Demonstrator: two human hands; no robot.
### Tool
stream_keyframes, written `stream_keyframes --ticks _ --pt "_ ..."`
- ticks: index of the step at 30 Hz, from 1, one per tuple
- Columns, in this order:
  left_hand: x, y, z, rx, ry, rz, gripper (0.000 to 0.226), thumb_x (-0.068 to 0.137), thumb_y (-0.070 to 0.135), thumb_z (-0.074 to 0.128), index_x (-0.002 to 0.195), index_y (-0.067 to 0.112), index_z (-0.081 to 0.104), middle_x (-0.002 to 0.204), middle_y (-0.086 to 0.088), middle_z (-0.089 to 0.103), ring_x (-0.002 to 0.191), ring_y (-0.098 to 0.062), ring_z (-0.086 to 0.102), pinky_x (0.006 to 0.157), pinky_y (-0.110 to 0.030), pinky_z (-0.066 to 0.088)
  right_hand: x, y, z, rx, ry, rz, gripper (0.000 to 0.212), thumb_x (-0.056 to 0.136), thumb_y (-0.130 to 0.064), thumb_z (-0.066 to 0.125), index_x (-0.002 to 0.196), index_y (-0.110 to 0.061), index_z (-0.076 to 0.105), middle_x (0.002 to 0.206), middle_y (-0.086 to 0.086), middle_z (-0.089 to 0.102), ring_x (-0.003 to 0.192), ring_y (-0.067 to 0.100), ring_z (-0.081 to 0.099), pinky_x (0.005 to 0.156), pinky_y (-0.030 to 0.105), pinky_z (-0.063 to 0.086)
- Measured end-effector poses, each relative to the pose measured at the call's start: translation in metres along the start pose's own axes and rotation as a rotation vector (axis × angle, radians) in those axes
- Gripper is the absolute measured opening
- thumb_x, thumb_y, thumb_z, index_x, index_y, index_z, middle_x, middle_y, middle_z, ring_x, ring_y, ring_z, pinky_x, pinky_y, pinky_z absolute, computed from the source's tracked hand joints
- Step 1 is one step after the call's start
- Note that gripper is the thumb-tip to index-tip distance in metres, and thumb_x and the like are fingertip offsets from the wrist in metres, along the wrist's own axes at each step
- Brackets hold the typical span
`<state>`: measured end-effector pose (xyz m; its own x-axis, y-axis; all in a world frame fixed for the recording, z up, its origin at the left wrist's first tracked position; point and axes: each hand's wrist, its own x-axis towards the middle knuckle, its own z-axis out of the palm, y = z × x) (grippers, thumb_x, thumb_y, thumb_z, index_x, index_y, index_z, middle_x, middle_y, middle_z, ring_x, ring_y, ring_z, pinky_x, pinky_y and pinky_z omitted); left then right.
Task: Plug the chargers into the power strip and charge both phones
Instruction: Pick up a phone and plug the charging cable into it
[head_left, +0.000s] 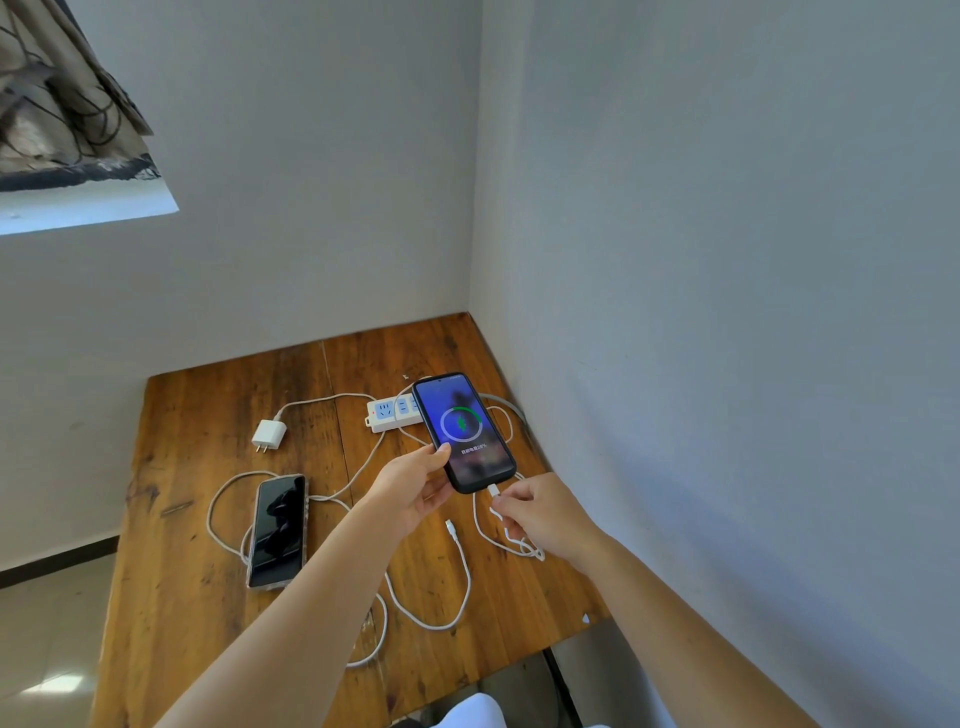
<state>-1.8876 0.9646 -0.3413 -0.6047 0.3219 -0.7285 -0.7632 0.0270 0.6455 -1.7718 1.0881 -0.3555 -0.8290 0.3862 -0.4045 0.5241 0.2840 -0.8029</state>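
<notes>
The lit phone (464, 432), centre of frame, is held above the wooden table (208, 415), its long axis running from upper left to lower right, screen showing a charging ring. The left hand (415, 486) is clamped on its lower left edge; the right hand (540, 514) pinches the white cable (480, 525) just below the connector (493, 490) seated in the phone's bottom end. This phone appears to be charging. What remains lies left: the dark phone (278, 530) flat on the table at lower left, long axis near vertical in frame, and the unplugged charger (269, 434) above it, prongs exposed. The left hand is nearer both. A loose cable tip (450, 527) lies between the hands, below the held phone. The power strip (392, 413) sits behind the held phone, partly hidden by it. Looped cables cross the table between charger and strip and could snag.
</notes>
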Motion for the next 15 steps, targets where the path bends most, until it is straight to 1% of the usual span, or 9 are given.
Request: stream_keyframes --ticks 4,9,15 --pt "-0.0008 -0.0007 0.0023 0.005 -0.006 0.002 0.035 0.09 0.019 0.062 0.123 0.013 0.052 0.117 -0.013 0.063 0.104 -0.025 0.062 0.063 -0.027 0.053 0.0005 0.0019 -0.0008 0.005 0.004 0.006 0.019 0.092 -0.028 0.057 0.082 -0.019 0.071 0.068 -0.008 0.066 0.066 0.009 0.065 0.058 0.013 0.046" --pt "-0.0005 -0.0006 0.0038 0.006 0.002 0.001 0.033 0.09 0.02 0.062 0.12 0.014 0.052 0.115 -0.013 0.063 0.104 -0.025 0.062 0.06 -0.027 0.052 0.0007 0.0021 -0.0016 -0.002 0.004 0.009 0.02 0.092 -0.029 0.057 0.078 -0.021 0.07 0.067 -0.007 0.065 0.065 0.009 0.065 0.058 0.014 0.046" --pt "0.0006 -0.0008 0.0035 0.021 0.003 0.003 0.033 0.09 0.02 0.062 0.121 0.014 0.052 0.116 -0.013 0.063 0.105 -0.025 0.062 0.061 -0.026 0.052 0.001 0.0024 -0.0023 -0.006 0.0 0.008 0.02 0.092 -0.028 0.057 0.079 -0.021 0.07 0.067 -0.007 0.065 0.065 0.009 0.064 0.058 0.014 0.046"
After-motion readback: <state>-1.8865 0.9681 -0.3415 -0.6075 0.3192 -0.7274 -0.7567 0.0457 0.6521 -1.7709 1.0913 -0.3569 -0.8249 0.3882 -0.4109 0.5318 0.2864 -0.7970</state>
